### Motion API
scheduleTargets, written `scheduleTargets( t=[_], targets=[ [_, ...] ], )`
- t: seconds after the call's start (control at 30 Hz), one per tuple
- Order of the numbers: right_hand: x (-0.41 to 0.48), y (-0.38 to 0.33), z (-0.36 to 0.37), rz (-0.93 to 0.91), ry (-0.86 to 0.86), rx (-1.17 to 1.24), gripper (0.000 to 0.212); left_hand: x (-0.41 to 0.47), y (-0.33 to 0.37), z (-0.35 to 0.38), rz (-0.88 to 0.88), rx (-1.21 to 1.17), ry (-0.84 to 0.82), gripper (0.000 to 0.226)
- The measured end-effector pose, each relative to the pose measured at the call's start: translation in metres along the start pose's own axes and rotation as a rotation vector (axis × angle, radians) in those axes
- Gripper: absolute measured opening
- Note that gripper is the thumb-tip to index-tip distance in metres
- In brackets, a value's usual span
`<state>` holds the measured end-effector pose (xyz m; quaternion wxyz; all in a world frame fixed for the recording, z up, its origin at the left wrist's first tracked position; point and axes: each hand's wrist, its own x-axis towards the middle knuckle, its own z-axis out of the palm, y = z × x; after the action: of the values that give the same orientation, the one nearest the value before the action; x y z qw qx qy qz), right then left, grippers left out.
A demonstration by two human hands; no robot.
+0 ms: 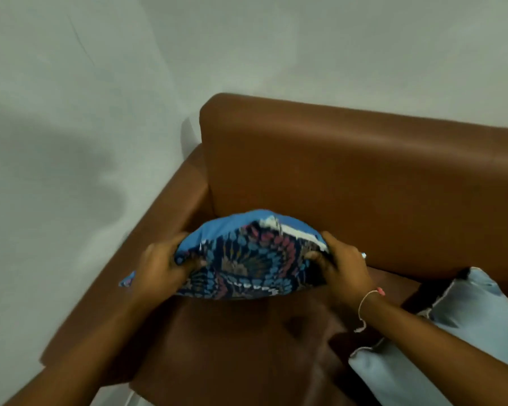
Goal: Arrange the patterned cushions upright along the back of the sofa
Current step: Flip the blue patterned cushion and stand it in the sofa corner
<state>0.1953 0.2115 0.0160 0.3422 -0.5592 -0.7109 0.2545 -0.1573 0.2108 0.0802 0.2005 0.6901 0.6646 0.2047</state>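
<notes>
1. While the left hand [162, 265] clamps one side of the patterned cushion [247, 259], the right hand [342, 269] clamps the other.
2. That cushion sits at the sofa's [364, 177] left back corner, against the backrest.
3. Pale blue cushions [452, 332] lie near the seat's right edge.

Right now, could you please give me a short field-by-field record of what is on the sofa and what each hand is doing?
sofa: brown leather sofa, backrest against a pale wall
held item: patterned cushion, near the armrest corner in front of the backrest
left hand: left hand gripping the cushion's left edge
right hand: right hand gripping its right edge; thin bracelet on the wrist
other item: light blue cushion on the seat at the right
</notes>
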Motion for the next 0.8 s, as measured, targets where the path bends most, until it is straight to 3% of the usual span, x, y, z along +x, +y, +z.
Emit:
scheduleTargets(
  t=[0.2,0.33,0.57,0.8],
  targets=[
    [0.068,-0.036,0.003,0.104,0.148,-0.089,0.054,0.089,0.0,-0.021,0.135,-0.011,0.034,0.05],
    [0.114,-0.046,0.0,0.195,0.23,-0.152,0.053,0.158,-0.008,-0.027,0.159,0.005,-0.003,0.038],
    [0.17,-0.027,0.022,0.443,-0.005,-0.176,0.037,0.224,-0.036,0.007,0.089,0.065,-0.099,0.033],
    [0.177,-0.014,0.036,0.484,0.014,-0.259,0.047,0.234,-0.037,0.031,0.095,0.094,-0.033,0.038]
  ],
)
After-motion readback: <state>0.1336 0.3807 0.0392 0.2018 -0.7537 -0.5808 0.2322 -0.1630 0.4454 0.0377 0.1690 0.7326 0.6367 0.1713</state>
